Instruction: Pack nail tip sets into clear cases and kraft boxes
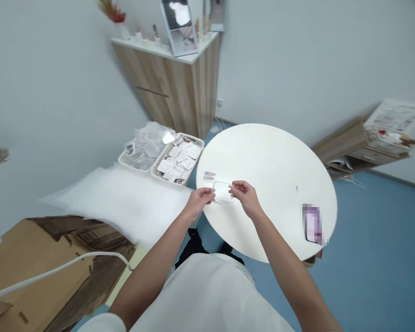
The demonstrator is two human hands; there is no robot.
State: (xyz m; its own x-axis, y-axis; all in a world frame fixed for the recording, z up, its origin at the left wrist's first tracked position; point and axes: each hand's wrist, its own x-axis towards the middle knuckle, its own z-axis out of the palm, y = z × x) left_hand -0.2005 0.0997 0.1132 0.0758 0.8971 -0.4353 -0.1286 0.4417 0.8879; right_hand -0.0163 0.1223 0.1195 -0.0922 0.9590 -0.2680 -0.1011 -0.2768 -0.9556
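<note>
Between my two hands, over the near left part of the round white table, is a small clear plastic bag. My left hand pinches its left edge with thumb and fingers. On the opposite edge, my right hand has a similar pinch. The bag is see-through, and I cannot make out whether anything lies inside it. Just beyond my left hand, a pair of small printed strips lies on the tabletop.
Left of the table stand a white basket of small white packets and another piled with clear bags. White foam sheeting and flattened cardboard lie nearer. A phone rests at the table's right. A wooden cabinet stands behind.
</note>
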